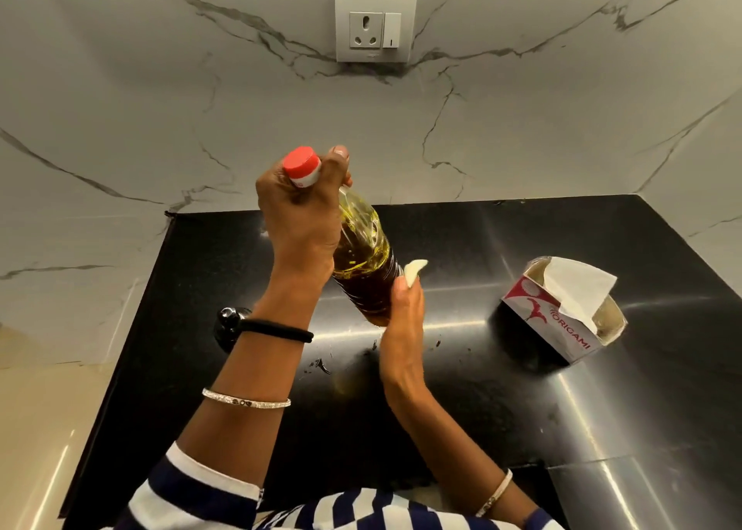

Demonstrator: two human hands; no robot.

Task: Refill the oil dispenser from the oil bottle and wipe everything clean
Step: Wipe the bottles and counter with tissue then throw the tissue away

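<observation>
At the far left, a dark rounded object (227,320) sits on the bench (662,369), mostly hidden behind the left wrist; I cannot tell whether it is the dispenser.

The left hand (299,216) is wrapped round the neck of the oil bottle (363,264), just under its red cap (302,166), which is on. The bottle is held tilted above the bench, cap up and away, base down toward the person.

The bottle is clear, thin-walled plastic, about half full of amber oil. It likely weighs enough to swing from the neck, and its walls would dent under a hard squeeze. Any oil film would make the body slippery, so the ridged cap and neck look like the safest hold, with support lower down.

The right hand (403,324) pinches a small wad of tissue (414,271) at the bottle's lower side, touching it or nearly so. The tissue is soft and will probably soak through fast.

Dark smears (321,365) mark the bench below the bottle. Further right stands an opened tissue box (562,320) with a sheet sticking up.
</observation>
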